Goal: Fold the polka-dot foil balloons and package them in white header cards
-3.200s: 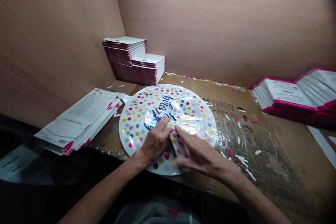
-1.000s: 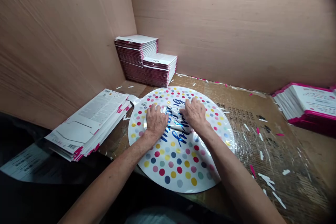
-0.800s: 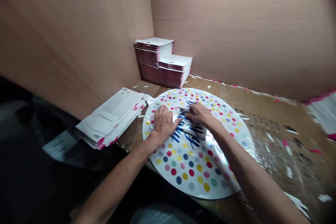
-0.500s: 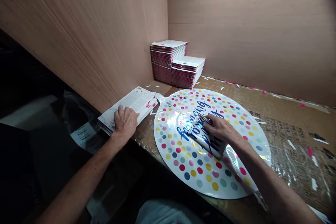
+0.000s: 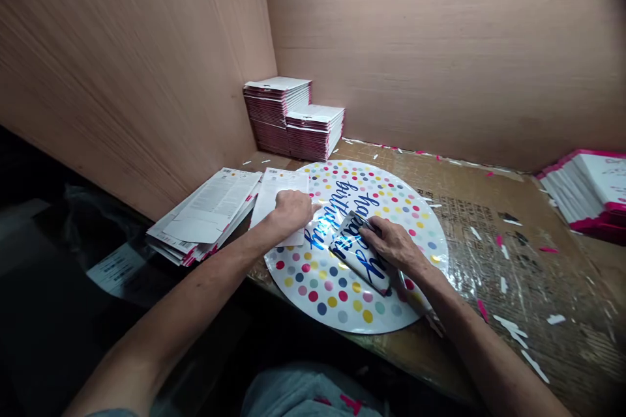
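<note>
My left hand (image 5: 293, 210), its fingers closed, grips a white printed card envelope (image 5: 274, 186) over the left edge of a flat round foil balloon (image 5: 332, 303). Coloured dots and blue "happy birthday" lettering cover the balloon. My right hand (image 5: 388, 244) pinches a folded foil balloon (image 5: 359, 260), silver on the upper edge with blue lettering, lying on the round one. To the left is a loose pile of white printed card envelopes (image 5: 205, 208). My right fingertips are partly hidden behind the folded foil.
Two neat stacks of pink-edged packets (image 5: 298, 133) stand in the back corner against wooden panels (image 5: 415, 45). At the far right are more pink and white packets (image 5: 594, 189). White and pink paper scraps (image 5: 511, 329) litter the cardboard-covered table (image 5: 469, 254).
My left hand has moved right from the pile, bringing one card envelope over the balloon. The right hand still holds the folded foil. The camera view has turned to the right.
</note>
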The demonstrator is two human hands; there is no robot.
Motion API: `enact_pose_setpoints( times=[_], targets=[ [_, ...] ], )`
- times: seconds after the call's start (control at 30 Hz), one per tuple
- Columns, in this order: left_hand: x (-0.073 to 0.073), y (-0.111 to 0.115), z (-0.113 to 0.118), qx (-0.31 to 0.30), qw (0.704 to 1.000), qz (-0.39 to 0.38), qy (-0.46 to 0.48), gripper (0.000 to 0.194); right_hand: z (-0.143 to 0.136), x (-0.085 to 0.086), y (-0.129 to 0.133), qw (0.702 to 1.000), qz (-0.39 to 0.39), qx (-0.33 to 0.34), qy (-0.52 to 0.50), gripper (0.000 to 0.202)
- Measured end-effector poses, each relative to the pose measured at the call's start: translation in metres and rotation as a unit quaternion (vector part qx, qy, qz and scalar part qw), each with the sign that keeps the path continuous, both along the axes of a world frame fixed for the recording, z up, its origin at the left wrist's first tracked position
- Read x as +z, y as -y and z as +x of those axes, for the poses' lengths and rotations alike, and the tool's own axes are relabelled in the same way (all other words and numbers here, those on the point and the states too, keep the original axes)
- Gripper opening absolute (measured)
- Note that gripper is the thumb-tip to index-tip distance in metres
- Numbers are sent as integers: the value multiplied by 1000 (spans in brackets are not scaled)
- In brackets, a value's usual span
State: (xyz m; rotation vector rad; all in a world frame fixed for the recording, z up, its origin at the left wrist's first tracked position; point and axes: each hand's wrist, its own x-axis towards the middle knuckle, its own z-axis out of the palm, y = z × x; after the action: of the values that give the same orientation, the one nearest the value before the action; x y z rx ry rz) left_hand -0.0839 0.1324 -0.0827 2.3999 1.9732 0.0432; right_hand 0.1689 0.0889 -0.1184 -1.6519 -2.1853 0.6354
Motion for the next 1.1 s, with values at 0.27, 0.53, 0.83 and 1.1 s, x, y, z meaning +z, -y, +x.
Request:
enact_pose_setpoints(
  times=[0.27,0.53,0.83,1.1],
  targets=[
    [-9,15,-73,-206,978,-31,-6,45,0,5,22,996,-49,29,-72,33],
    [-31,43,-14,-224,974,37,-7,17,-69,9,15,991,-43,36,124,33],
    [-20,36,-5,-332,930,-17,-157,22,-67,7,5,979,-53,53,189,37],
    [-19,24,-7,-304,945,-2,-120,17,-68,15,6,980,-73,48,178,34]
  ],
)
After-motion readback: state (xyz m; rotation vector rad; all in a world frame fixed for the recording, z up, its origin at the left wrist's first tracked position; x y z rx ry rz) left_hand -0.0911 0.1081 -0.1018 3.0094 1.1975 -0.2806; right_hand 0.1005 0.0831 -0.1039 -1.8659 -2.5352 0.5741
